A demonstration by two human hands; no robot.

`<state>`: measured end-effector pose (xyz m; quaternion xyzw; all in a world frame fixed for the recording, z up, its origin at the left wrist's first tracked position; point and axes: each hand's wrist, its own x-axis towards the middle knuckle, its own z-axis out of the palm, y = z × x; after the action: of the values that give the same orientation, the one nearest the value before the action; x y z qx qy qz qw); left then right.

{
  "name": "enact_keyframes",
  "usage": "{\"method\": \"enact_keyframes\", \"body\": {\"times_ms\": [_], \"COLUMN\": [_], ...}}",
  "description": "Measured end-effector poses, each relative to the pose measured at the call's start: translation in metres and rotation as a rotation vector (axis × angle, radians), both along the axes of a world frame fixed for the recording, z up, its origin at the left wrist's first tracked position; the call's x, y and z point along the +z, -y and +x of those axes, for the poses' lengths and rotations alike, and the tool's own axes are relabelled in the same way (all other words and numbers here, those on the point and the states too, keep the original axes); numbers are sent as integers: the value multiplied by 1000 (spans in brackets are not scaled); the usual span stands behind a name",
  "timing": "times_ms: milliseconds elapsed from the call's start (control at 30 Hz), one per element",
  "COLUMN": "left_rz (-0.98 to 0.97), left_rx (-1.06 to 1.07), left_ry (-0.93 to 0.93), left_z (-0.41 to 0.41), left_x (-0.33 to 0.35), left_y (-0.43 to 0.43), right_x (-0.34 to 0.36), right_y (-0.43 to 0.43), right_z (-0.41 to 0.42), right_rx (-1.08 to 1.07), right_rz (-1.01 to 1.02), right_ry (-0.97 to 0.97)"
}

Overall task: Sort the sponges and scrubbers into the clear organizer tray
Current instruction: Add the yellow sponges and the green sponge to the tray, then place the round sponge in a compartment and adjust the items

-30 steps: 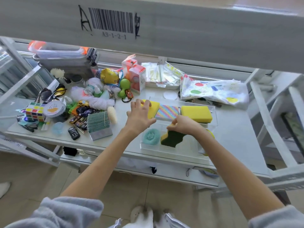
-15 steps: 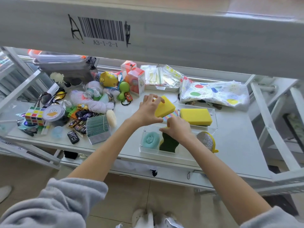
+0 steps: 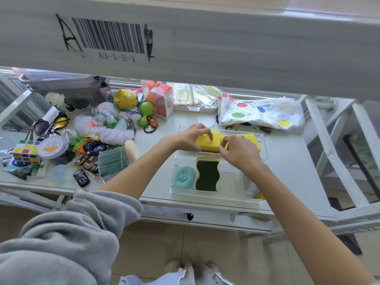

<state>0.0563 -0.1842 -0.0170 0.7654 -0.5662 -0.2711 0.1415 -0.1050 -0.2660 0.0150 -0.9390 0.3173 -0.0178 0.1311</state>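
The clear organizer tray (image 3: 226, 197) lies on the white shelf. In its near compartments rest a teal mesh scrubber (image 3: 184, 177), a wavy green-and-yellow sponge (image 3: 206, 174) and a silver-and-yellow scrubber (image 3: 251, 190). My left hand (image 3: 188, 136) grips a yellow sponge (image 3: 208, 141) over the tray's far row. A second yellow sponge (image 3: 251, 138) lies just right of it, with my right hand (image 3: 239, 152) resting on its near left corner, fingers curled; whether it grips is unclear. A striped cloth seen earlier is hidden.
Clutter fills the shelf's left side: a green striped scrub pad (image 3: 112, 161), a beige loofah (image 3: 131, 150), toy cars, a puzzle cube (image 3: 25, 150), yarn. A spotted cloth (image 3: 261, 114) lies behind the tray. An upper shelf beam (image 3: 185, 38) hangs overhead.
My left hand carried the yellow sponge right and down into the tray's far row beside the other yellow sponge. My right hand left the wavy green sponge and moved up to the yellow sponges.
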Motion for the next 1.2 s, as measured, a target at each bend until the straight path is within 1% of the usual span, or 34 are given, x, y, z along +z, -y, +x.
{"method": "enact_keyframes", "body": {"times_ms": [133, 200, 267, 300, 333, 400, 433, 467, 567, 667, 800, 833, 933, 1000, 1100, 1133, 1200], "left_rz": [-39, -102, -182, -189, -149, 66, 181, 257, 349, 350, 251, 218, 82, -47, -230, -249, -229], "left_rx": [-6, 34, 170, 275, 392, 597, 655, 690, 729, 762, 719, 707, 691, 623, 460, 399, 270], "left_ry": [4, -7, 10, 70, 163, 337, 369, 373, 365, 376, 488, 493, 441, 414, 215, 163, 173], "left_z": [5, 13, 32, 44, 58, 80, 86, 89, 91, 84, 74, 72, 52, 26, -30, -49, -82], "left_x": [-3, -2, -5, -9, -13, -22, -28, -31, -48, -55, -49, -44, -14, 11, 40, 44, 43], "left_y": [-9, -24, -47, -60, -73, -98, -109, -117, -131, -131, -128, -126, -116, -105, -86, -80, -64], "right_x": [-1, -2, -1, -1, -1, 1, 1, 2, 0, -3, -6, -6, -8, -8, -7, -6, -5], "right_y": [-2, -4, -5, -5, -6, -8, -10, -11, -17, -23, -21, -19, -14, -9, 0, 4, 12], "right_z": [6, 10, 15, 17, 20, 25, 27, 29, 34, 35, 30, 27, 18, 12, -3, -10, -25], "right_rx": [5, 9, 4, 4, 7, 10, 8, 6, 3, -3, -40, -50, -60, -69, -96, -108, -137], "right_rz": [32, 56, 76, 82, 87, 87, 88, 87, 91, 94, 118, 124, 135, 136, 135, 133, 127], "right_ry": [4, 5, 11, 13, 12, 3, -1, -2, 7, 9, 26, 30, 36, 32, 27, 29, 31]}}
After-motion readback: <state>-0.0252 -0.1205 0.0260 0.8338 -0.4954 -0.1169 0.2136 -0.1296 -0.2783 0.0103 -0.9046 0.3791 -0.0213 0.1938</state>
